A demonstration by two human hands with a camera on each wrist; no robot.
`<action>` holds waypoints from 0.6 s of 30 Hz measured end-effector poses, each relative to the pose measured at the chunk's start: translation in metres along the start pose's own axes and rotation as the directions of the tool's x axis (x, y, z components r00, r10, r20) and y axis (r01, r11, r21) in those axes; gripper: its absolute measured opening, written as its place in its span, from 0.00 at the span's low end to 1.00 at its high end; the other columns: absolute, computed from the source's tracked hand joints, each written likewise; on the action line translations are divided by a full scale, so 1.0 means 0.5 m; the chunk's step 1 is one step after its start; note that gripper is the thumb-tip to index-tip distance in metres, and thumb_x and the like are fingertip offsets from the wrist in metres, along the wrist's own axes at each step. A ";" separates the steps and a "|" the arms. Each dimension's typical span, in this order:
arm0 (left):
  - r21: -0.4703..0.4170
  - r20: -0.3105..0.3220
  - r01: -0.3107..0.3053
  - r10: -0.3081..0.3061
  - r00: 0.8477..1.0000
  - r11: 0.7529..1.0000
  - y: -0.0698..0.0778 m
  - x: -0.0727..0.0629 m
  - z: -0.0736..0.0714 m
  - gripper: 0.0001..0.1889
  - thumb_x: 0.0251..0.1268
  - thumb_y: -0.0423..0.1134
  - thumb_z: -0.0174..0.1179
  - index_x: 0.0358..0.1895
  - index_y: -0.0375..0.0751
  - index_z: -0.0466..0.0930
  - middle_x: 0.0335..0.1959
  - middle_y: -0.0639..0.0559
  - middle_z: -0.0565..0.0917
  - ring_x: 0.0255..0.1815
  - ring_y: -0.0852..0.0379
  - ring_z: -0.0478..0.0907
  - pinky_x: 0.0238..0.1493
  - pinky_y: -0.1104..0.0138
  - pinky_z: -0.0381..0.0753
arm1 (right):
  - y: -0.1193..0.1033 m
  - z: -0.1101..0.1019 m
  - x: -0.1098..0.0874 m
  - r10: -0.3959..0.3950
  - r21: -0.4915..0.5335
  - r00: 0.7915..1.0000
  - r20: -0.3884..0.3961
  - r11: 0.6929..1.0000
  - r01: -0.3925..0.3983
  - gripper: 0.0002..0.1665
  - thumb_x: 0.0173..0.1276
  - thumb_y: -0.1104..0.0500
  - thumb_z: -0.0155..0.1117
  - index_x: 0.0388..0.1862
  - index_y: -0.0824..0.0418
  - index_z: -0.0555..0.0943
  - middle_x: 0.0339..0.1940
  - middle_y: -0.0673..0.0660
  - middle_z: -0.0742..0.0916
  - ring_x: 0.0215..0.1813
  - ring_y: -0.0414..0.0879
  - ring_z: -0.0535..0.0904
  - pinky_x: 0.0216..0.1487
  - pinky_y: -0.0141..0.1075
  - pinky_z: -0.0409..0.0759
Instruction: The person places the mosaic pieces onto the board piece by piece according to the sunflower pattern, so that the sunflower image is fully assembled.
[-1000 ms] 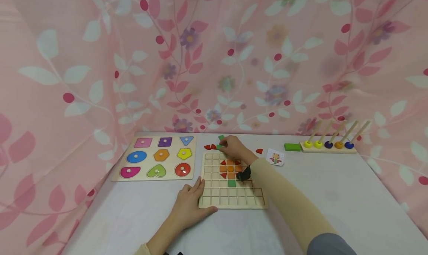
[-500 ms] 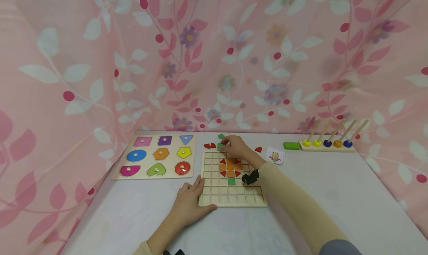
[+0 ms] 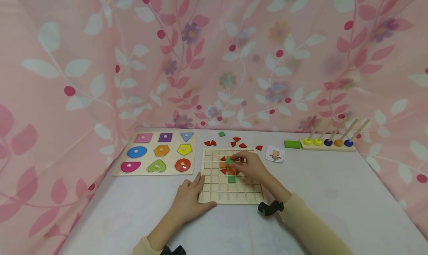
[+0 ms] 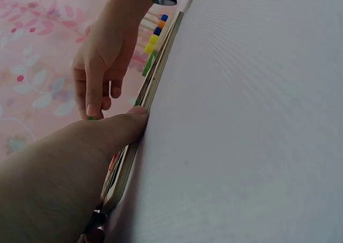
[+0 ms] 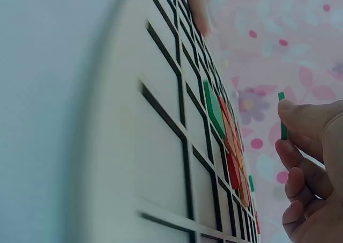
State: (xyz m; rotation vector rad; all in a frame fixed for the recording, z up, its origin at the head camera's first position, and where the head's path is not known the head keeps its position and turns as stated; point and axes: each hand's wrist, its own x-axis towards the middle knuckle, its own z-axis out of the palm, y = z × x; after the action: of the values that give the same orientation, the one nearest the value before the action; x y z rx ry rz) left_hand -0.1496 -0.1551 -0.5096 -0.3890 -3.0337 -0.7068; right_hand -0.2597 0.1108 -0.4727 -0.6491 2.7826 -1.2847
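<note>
My right hand (image 3: 252, 167) pinches a small green square tile (image 3: 229, 161) between thumb and fingers, above the wooden grid board (image 3: 215, 197). The right wrist view shows this tile (image 5: 283, 119) edge-on, apart from the board. On the board, orange pieces (image 3: 223, 165) and red pieces (image 3: 223, 171) form a cluster, partly hidden by the hand. Just in front of them a green square (image 3: 232, 179) lies in a cell. My left hand (image 3: 190, 200) rests at the board's near left corner, fingers along the left side and thumb (image 4: 134, 117) against the front edge.
Behind the board lie several red wedges (image 3: 236, 139) and a green square piece (image 3: 221, 134). A picture card (image 3: 275, 154), a green block (image 3: 292, 144) and a bead peg stand (image 3: 329, 148) are to the right. A shape puzzle board (image 3: 174, 169) lies left.
My right hand has picked up a green tile from behind the board and brought it nearer, over the pieces. This uncovers red wedges behind the board. My left hand stays at the corner.
</note>
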 end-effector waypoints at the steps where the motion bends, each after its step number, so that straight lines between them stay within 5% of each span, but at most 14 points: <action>1: 0.001 -0.004 -0.004 0.004 1.000 1.000 0.000 0.001 0.000 0.58 0.54 0.77 0.68 0.81 0.39 0.67 0.83 0.45 0.66 0.43 0.59 0.63 0.42 0.65 0.64 | -0.002 0.000 -0.012 -0.001 0.002 1.000 -0.002 1.000 0.001 0.14 0.68 0.54 0.79 0.51 0.55 0.91 0.43 0.48 0.91 0.42 0.45 0.76 0.39 0.34 0.74; 11: -0.014 -0.001 -0.003 0.003 1.000 1.000 0.003 0.002 -0.005 0.58 0.55 0.75 0.70 0.80 0.37 0.67 0.83 0.43 0.66 0.43 0.57 0.64 0.43 0.64 0.65 | -0.017 -0.001 -0.104 0.027 0.029 0.999 0.029 0.999 -0.028 0.12 0.67 0.54 0.79 0.49 0.52 0.91 0.44 0.46 0.90 0.41 0.44 0.76 0.40 0.33 0.74; 18: -0.001 0.002 -0.008 0.008 1.000 1.000 0.004 0.001 -0.003 0.58 0.55 0.76 0.69 0.80 0.37 0.67 0.83 0.43 0.66 0.44 0.57 0.64 0.43 0.64 0.65 | -0.005 0.016 -0.141 -0.059 0.020 0.998 0.029 0.998 0.058 0.12 0.67 0.54 0.80 0.48 0.53 0.91 0.44 0.45 0.90 0.43 0.41 0.79 0.45 0.33 0.79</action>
State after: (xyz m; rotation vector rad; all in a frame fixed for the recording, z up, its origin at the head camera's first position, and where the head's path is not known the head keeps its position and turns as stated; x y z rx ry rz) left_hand -0.1495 -0.1540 -0.5075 -0.4018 -3.0317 -0.7074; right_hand -0.1928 0.1298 -0.4877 -0.7480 2.7433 -1.2991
